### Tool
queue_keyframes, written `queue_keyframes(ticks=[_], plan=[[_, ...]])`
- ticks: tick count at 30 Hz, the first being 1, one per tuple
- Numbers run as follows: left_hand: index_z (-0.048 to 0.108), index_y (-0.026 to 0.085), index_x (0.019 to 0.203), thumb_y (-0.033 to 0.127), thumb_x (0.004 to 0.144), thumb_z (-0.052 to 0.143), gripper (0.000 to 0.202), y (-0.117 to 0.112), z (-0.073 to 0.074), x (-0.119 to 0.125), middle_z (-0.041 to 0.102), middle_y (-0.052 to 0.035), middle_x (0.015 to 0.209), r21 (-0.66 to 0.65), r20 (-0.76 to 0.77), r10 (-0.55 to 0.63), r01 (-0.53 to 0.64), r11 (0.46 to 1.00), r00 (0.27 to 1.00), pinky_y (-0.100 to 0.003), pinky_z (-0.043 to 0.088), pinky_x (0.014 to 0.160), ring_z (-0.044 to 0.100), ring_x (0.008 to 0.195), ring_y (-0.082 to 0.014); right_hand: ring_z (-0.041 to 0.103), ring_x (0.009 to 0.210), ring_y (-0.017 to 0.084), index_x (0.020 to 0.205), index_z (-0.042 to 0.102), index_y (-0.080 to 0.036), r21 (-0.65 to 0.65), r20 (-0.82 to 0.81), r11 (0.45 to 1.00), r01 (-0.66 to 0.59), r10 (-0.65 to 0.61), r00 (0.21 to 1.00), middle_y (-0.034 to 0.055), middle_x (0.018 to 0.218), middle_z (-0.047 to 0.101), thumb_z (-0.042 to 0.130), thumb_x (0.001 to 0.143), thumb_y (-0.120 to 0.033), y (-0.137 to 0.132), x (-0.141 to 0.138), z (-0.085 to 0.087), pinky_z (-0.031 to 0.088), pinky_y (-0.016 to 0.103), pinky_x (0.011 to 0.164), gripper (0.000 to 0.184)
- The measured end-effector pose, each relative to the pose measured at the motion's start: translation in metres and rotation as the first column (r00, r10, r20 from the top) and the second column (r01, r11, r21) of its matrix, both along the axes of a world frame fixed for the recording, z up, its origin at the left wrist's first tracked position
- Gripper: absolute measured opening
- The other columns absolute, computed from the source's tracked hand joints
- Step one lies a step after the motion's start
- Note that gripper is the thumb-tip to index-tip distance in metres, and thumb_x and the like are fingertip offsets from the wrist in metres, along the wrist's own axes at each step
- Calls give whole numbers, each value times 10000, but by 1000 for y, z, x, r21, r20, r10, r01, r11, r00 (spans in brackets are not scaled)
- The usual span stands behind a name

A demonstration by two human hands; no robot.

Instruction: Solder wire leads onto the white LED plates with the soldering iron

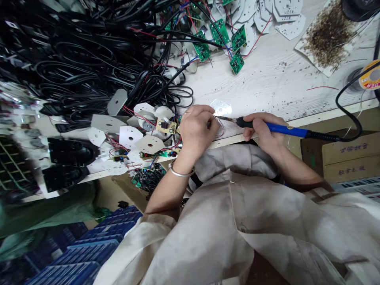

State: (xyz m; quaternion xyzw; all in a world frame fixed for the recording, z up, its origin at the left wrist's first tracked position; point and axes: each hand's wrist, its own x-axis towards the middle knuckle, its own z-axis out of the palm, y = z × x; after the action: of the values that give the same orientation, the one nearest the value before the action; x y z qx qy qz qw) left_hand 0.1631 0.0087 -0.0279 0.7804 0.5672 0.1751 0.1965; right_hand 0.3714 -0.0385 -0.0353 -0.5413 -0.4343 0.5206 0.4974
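My right hand is closed around the blue handle of a soldering iron, whose tip points left toward the fingers of my other hand. My left hand is curled in a pinch at the table's front edge; what lies between its fingertips is hidden. Thin dark-red wires loop out beside those fingertips, under the iron's tip. Just behind the tip, a pale octagonal LED board lies on the white table, bright with glare.
Bundled black cables cover the left. Green circuit boards with wires and a stack of white boards lie at the back. A solder spool stands right, near debris on a card. Wired boards crowd my left wrist.
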Motion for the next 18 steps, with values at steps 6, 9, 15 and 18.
queue_keyframes(ticks=[6,9,15,18], plan=[[628,197,716,155,841,597,136,0,-1,0,760,-49,1012,25,9,2,-2,1000,1000,-352,490,873,661,952,-203,607,428,93,901,770,-262,17,7,1000,15,-15,1000,-53,542,678,657,907,-551,1,0,2,520,219,436,311],[628,198,720,160,838,602,127,0,-1,0,756,-48,1019,12,5,6,-6,1000,1000,-356,487,870,658,960,-205,608,422,92,904,775,-260,20,8,1000,3,-3,1000,-53,545,681,659,906,-548,2,0,3,508,215,421,311],[620,193,716,137,834,605,132,0,-3,1,752,-46,1017,14,5,19,-19,1000,1000,-369,486,900,660,972,-203,612,424,91,912,778,-261,31,-17,999,32,-31,999,-53,545,682,657,918,-528,2,1,1,523,218,436,293],[619,193,718,137,838,604,134,0,-3,1,751,-43,1020,5,-5,15,-15,1000,1000,-370,488,899,661,977,-203,610,420,88,920,777,-264,32,-22,999,21,-20,1000,-56,548,683,652,925,-516,2,1,0,522,214,434,281]])
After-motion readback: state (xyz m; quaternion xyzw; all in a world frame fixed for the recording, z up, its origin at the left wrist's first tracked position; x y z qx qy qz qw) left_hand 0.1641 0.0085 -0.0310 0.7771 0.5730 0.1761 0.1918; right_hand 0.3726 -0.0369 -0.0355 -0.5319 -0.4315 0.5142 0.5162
